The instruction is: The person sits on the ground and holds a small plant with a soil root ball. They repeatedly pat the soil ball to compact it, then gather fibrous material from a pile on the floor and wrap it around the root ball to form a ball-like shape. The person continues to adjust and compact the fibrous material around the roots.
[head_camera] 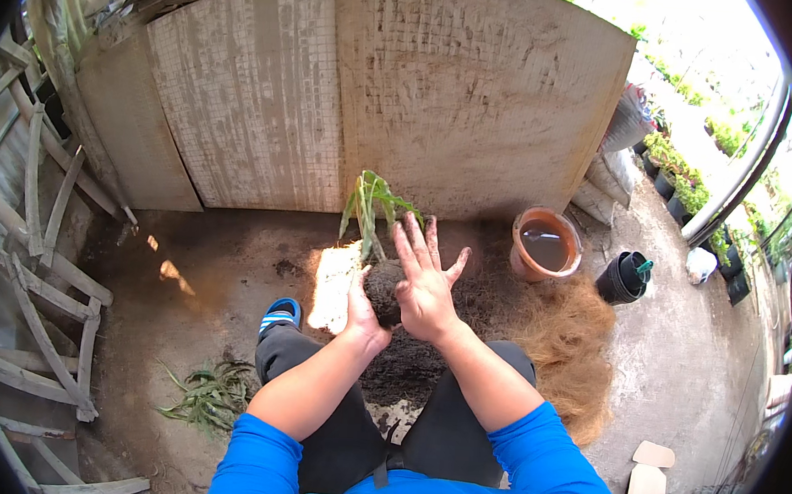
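My left hand (366, 319) cups a round ball of dark soil (382, 291) from the left and below. A plant (374, 201) with long, drooping green leaves rises from the top of this ball. On the other side, my right hand (427, 294) lies against the ball's edge with its soil-stained fingers spread wide. Its fingertips reach past the ball, close to the leaves. Below both hands, between my legs, loose dark soil (405, 368) is heaped on the ground. Part of the ball is hidden behind my right hand.
To the right stand an orange-brown pot (522, 263) holding murky water and stacked black plant pots (617, 283). Brown fibre (567, 355) lies beside my right leg, cut leaves (210, 396) at left. Large boards (467, 114) lean ahead; wooden frames (28, 283) line the left.
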### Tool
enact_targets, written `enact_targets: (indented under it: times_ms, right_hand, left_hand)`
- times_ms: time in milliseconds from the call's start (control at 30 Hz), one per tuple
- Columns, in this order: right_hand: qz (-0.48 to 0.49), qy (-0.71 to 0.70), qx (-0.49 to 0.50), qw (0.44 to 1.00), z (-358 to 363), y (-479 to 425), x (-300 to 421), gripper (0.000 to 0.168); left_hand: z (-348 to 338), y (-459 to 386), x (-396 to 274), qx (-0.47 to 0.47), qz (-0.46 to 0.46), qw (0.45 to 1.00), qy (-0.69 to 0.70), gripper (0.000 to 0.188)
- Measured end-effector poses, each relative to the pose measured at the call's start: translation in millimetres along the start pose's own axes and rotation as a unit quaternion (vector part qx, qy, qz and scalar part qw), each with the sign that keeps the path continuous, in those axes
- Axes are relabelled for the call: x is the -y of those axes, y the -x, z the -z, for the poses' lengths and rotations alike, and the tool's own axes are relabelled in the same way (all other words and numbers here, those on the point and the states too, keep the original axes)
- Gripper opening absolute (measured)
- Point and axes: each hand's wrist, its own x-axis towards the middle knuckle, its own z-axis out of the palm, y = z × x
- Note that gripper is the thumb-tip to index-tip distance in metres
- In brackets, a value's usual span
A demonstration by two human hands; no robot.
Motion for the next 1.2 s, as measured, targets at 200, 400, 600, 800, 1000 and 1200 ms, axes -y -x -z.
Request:
enact_targets:
  times_ms: [200, 400, 600, 800, 1000, 1200]
  right_hand:
    - [0.018, 0.019, -0.040, 0.999, 8.3, 2.8, -0.3, 0.076]
    - [0.018, 0.002, -0.095, 0.995, 23.4, 3.6, 9.5, 0.074]
    - [0.020, 0.022, -0.083, 0.996, 17.4, 4.8, 16.6, 0.077]
    - [0.037, 0.042, -0.076, 0.996, 14.1, 4.9, 20.8, 0.075]
    - [0.029, 0.054, -0.052, 0.997, 5.7, 2.3, 15.7, 0.074]
    - [0.038, 0.058, -0.056, 0.996, 9.9, 4.3, 20.3, 0.073]
  left_hand:
    - [-4.5, 1.8, 2.9, 0.004, -0.002, 1.000, 0.020, 0.046]
    - [-5.5, 9.5, -1.1, -0.019, 0.011, 1.000, -0.018, 0.054]
    - [-7.9, 12.1, -3.6, -0.001, -0.019, 0.999, 0.047, 0.042]
    - [-5.5, 7.2, -5.7, 0.034, -0.005, 0.999, 0.040, 0.055]
    - [-4.5, 7.2, -1.2, 0.051, 0.009, 0.997, 0.049, 0.052]
    - [-1.1, 4.1, -0.6, 0.080, 0.002, 0.996, 0.046, 0.058]
